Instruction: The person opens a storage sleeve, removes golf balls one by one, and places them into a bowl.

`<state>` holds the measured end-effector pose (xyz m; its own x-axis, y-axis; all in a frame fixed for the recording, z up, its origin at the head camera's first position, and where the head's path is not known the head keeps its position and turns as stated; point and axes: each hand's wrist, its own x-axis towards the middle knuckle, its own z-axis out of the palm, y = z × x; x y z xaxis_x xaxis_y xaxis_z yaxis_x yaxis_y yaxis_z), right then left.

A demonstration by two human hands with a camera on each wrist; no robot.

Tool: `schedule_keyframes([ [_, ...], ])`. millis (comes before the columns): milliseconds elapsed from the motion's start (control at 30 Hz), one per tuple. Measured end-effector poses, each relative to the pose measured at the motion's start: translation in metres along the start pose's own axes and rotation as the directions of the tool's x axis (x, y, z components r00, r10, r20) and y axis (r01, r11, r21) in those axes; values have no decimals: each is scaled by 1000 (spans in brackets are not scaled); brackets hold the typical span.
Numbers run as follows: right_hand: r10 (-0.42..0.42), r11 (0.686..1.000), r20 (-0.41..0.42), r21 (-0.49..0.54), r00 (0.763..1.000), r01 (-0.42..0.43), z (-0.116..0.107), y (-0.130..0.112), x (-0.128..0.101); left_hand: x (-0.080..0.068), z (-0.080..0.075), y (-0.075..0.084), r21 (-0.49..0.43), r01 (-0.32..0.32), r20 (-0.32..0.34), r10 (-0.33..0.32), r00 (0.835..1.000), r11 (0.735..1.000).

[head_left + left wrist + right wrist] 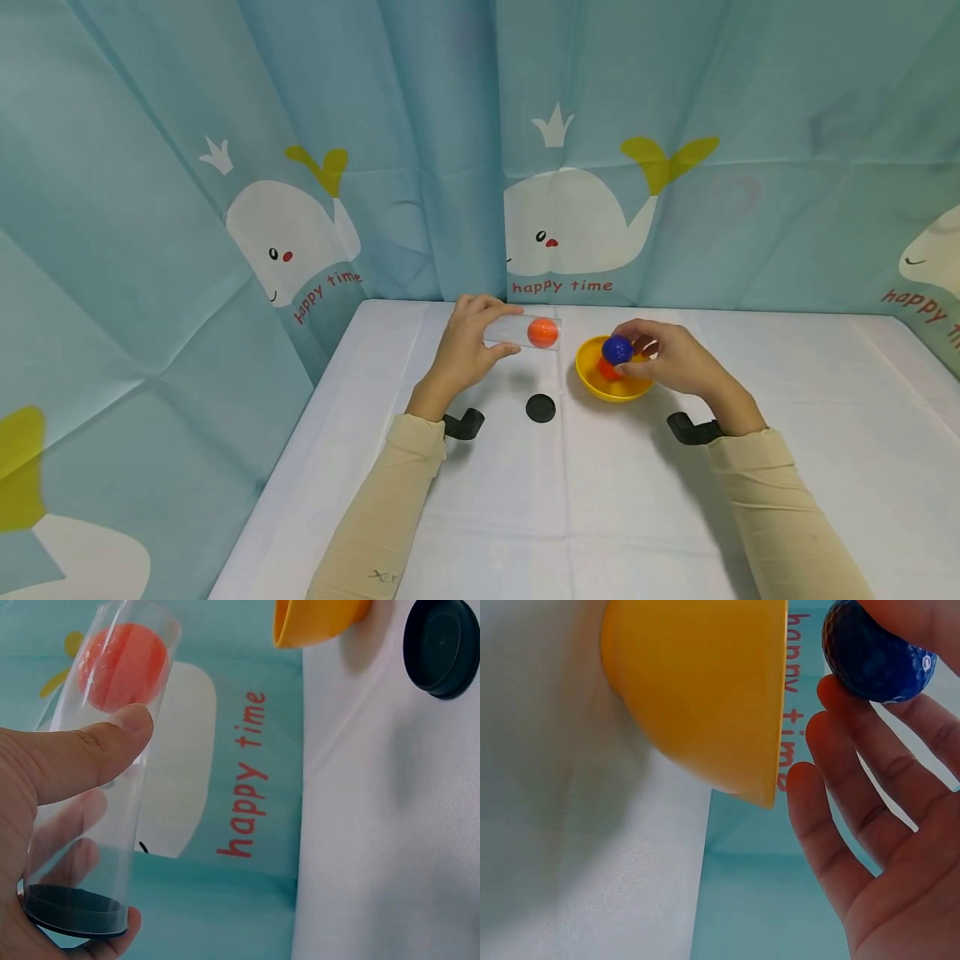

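My left hand (472, 342) grips a clear plastic tube (112, 802) that lies tilted in the air over the table. Inside it, an orange ball (542, 332) sits near the end facing right; a black cap (75, 910) closes the other end, as the left wrist view shows. My right hand (675, 358) pinches a dark blue dimpled ball (617, 350) between thumb and fingers, just above the yellow bowl (600, 390). Below the blue ball, an orange-red ball (608, 369) lies in the bowl, partly covered in the head view.
A round black cap (540, 408) lies on the white-covered table (517, 508) between my forearms, in front of the bowl. Behind the table hangs a light blue curtain (450, 125) with whale prints. Each wrist carries a black camera mount.
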<state>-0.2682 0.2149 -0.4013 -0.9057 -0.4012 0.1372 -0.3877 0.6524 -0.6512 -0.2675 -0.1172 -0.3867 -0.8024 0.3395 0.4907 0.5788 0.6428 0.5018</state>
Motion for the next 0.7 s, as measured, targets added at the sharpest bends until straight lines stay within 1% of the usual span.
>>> schedule_keyframes([
  [67, 2, 1000, 12, -6, 1000, -2, 1, 0, 0, 0, 0, 0, 3, 0, 1, 0, 1000, 1000],
  [300, -32, 999, 33, -15, 999, 32, 5, 1, 0, 0, 1, -1, 12, -8, 10, 8, 1000, 1000],
  [500, -18, 1000, 53, -13, 998, 18, 10, 1, 1, 0, 1, 0, 7, 4, 12, -4, 1000, 1000],
  [700, -29, 997, 36, -67, 999, 31, 13, 1, 2, 0, 3, -2, -5, 2, 5, -2, 1000, 1000],
])
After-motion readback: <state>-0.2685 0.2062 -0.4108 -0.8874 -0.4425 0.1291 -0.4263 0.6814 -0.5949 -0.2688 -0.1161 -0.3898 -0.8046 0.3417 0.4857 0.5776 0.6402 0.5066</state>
